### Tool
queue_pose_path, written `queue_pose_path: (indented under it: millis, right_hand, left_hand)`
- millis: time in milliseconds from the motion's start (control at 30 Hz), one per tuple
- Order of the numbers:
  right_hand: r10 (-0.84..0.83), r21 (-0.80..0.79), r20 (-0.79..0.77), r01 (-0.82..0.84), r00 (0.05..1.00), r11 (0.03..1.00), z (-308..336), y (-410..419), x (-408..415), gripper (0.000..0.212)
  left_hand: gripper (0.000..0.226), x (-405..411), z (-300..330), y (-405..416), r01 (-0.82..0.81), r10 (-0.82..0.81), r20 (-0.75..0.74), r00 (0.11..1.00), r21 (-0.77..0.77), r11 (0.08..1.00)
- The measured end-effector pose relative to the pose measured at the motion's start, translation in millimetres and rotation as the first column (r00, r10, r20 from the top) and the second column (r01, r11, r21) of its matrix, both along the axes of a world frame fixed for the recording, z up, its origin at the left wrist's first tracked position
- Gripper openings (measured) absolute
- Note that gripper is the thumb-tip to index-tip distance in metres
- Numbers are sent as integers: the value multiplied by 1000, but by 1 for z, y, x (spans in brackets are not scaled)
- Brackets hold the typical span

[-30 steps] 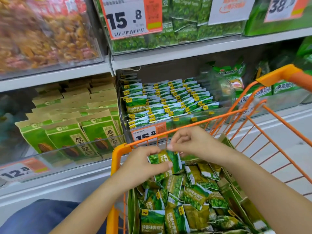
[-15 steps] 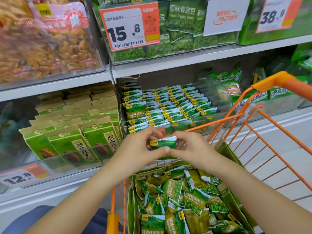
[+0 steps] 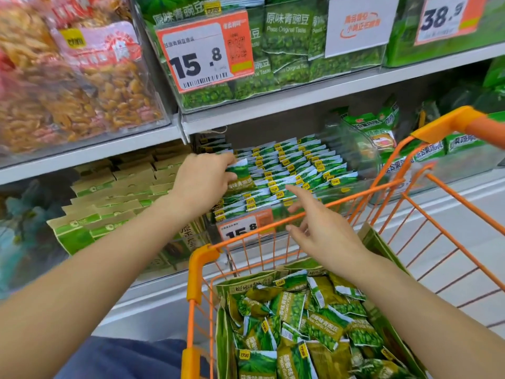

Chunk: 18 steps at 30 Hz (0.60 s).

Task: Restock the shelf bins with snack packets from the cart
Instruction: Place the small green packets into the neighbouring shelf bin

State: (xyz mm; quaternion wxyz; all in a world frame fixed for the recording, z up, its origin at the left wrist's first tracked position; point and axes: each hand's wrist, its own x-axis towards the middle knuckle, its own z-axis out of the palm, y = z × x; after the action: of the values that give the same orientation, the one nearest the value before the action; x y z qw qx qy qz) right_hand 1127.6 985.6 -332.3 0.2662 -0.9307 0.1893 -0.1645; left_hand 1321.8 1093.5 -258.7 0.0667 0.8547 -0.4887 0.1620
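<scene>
Green packet (image 3: pixel 237 178) pinched in left hand (image 3: pixel 202 179) fingers at the bin (image 3: pixel 355 149); right hand (image 3: pixel 322 228) fingers spread, empty.

I see the lower shelf (image 3: pixel 90 153) carrying a clear bin (image 3: pixel 363 149) of green packets (image 3: pixel 295 165) (rows upright), brown-topped boxes (image 3: pixel 114 192) toward its left edge.

Left hand (image 3: pixel 203 177) moved from above the cart (image 3: pixel 202 258) up to the mid-frame bin (image 3: pixel 363 149), now gripping the green packet (image 3: pixel 239 177) among the rows; right hand (image 3: pixel 319 228) released it, fingers spread over the cart rim.
</scene>
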Motion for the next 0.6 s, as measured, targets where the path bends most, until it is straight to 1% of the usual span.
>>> queue_pose_path:
  millis: [33, 67, 100, 133, 200, 267, 333, 400, 433, 467, 500, 533, 567, 600]
  right_hand:
    - [8, -41, -36, -9, 999, 999, -1, 0, 0, 71]
    - [20, -61, -58, -24, 998, 998, -3, -1, -1, 71]
    - [32, -72, -77, -37, 997, 997, -3, -1, -1, 71]
    - [41, -86, -89, -49, 995, 995, -3, -2, 0, 71]
    - [58, -117, -109, -71, 992, 991, -4, -4, 1, 70]
    - [67, -149, -134, -87, 989, 985, -6, -6, 3, 68]
    - [73, -163, -150, -97, 986, 982, -7, -7, 3, 67]
    - [83, -164, -119, -102, 989, 981, -5, -5, 1, 64]
    - [91, -157, -86, -104, 992, 982, -2, -4, 0, 61]
    - [103, -143, -40, -108, 994, 984, 2, -1, -1, 55]
    - [119, -124, 7, -117, 993, 985, 7, 1, -3, 47]
    - [138, -103, 40, -133, 990, 986, 11, 4, -4, 36]
    - [158, -83, 38, -154, 987, 985, 14, 6, -4, 25]
    - [185, -71, -9, -185, 983, 980, 15, 9, -3, 17]
  left_hand:
    - [29, 6, -3, -4, -15, 9, 98, 995, 66, 998]
    - [27, 11, -4, -7, -48, 29, 160, 987, 115, 992]
    - [24, 17, -5, -11, -89, 61, 174, 983, 158, 983]
    - [23, 23, -5, -14, -134, 105, 150, 983, 200, 971]
    - [27, 27, -6, -20, -204, 196, 56, 979, 299, 932]
    - [29, 30, -8, -26, -228, 238, 19, 971, 371, 900]
    - [29, 30, -9, -29, -246, 224, 103, 969, 417, 875]
    - [36, 29, -9, -30, -288, 189, 261, 947, 426, 857]
    - [41, 26, -8, -27, -293, 154, 342, 927, 405, 866]
    - [44, 21, -8, -22, -250, 93, 403, 910, 357, 900]
    - [43, 13, -10, -16, -147, 12, 439, 898, 275, 950]
    - [36, 2, -13, -8, 2, -79, 458, 886, 165, 986]
    - [27, -11, -19, 2, 172, -174, 450, 876, 47, 984]
    - [21, -27, -26, 13, 291, -252, 387, 887, -45, 956]
